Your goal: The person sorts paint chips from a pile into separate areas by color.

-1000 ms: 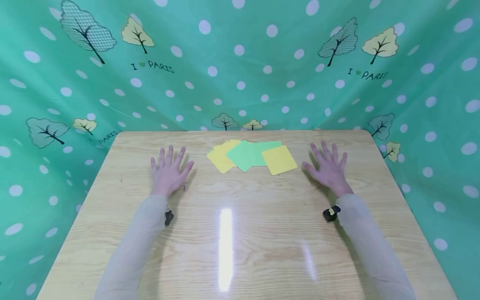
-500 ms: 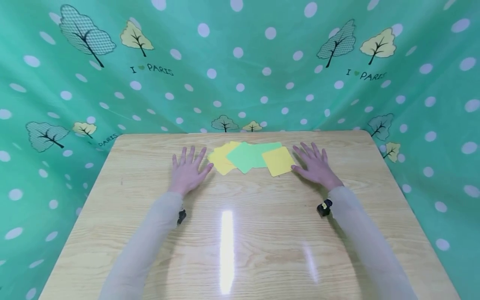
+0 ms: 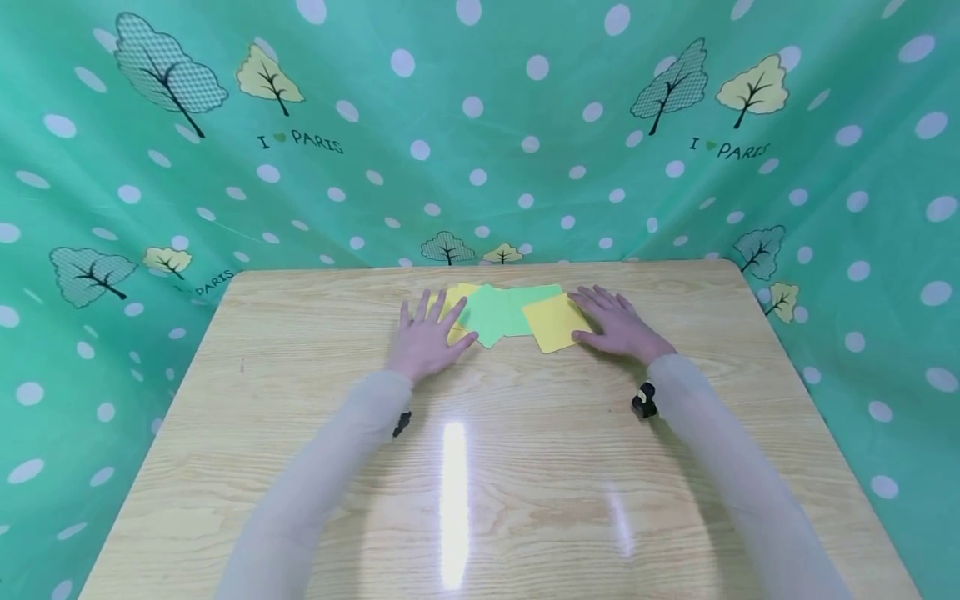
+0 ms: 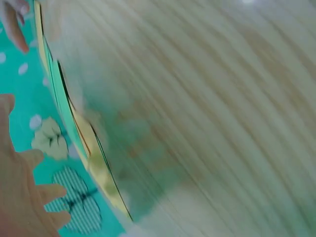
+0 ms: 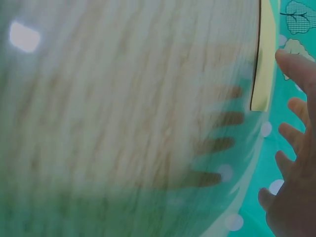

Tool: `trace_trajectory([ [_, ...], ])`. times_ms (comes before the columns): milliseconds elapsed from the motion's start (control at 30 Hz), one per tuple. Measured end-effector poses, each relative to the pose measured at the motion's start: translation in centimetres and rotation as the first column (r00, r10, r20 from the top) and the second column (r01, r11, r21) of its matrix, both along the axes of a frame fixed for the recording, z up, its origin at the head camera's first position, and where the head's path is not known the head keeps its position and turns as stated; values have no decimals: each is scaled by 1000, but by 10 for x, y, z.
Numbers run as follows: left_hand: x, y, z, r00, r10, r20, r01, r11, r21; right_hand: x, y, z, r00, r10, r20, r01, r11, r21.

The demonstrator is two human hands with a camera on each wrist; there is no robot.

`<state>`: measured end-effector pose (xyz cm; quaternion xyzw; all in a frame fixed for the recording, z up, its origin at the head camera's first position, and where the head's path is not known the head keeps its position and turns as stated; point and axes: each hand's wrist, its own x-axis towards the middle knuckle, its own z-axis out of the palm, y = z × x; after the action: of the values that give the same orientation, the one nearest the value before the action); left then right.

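Several square paper sheets lie overlapped in a row near the table's far edge. In the head view, my left hand (image 3: 426, 337) spreads its fingers over the yellow sheets (image 3: 461, 333) at the left end and hides part of them. Green sheets (image 3: 487, 317) fill the middle of the row. At the right end, a yellow sheet (image 3: 551, 323) lies on top, its right edge overlapped by the fingertips of my right hand (image 3: 618, 327). Both wrist views show the left hand (image 4: 24, 187) and the right hand (image 5: 296, 153) with fingers apart, holding nothing, above the tabletop.
A glossy wooden table (image 3: 525, 467) carries a bright strip of reflected light (image 3: 453, 500). Behind it and along both sides hangs a green dotted curtain (image 3: 480, 150) printed with trees. A small black camera (image 3: 643, 401) sits at the right wrist.
Both hands have moved inward. The left hand came right, from bare table to over the left yellow sheets; the right hand came left to the right-end yellow sheet. The sheets stay put.
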<state>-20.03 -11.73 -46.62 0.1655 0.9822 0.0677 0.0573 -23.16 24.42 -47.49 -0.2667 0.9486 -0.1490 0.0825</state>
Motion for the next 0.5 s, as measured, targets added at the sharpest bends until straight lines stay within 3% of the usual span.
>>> trace_trajectory([
  [300,-4,52,2,997,-69,46,68,998,15,-5,-3,-2,998,15,63,-13,999,-38],
  [500,-3,80,-5,993,-105,57,108,992,-58,-2,-9,-6,990,23,137,-21,1000,-20],
])
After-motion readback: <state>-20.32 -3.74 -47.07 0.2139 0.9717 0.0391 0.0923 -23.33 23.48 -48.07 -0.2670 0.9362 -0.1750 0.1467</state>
